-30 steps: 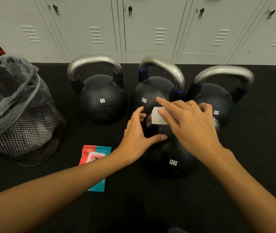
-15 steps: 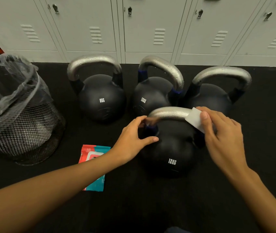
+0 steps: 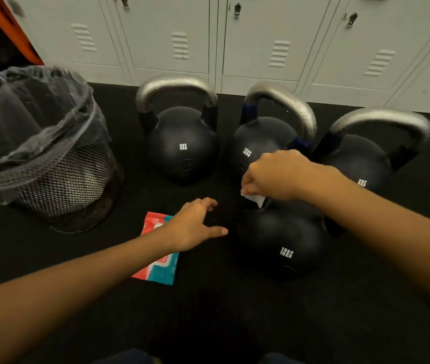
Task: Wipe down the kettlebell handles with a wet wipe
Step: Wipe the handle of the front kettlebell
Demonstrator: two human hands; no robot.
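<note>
Gripping a white wet wipe [image 3: 254,199] in curled fingers, the right hand [image 3: 274,174] covers the handle of the nearest kettlebell [image 3: 282,240], marked "12KG"; that handle is hidden, so its direction cannot be told. The left hand [image 3: 195,227] hovers open, fingers spread, over a red-and-teal wipe packet [image 3: 158,269]. Behind stand kettlebells marked "8KG" [image 3: 182,145], "12KG" [image 3: 261,143] and a third [image 3: 360,161], handles arching upright.

Black floor mat [image 3: 208,311]; four kettlebells [image 3: 282,240]; wipes packet [image 3: 160,269]; mesh bin [image 3: 59,179]
</note>
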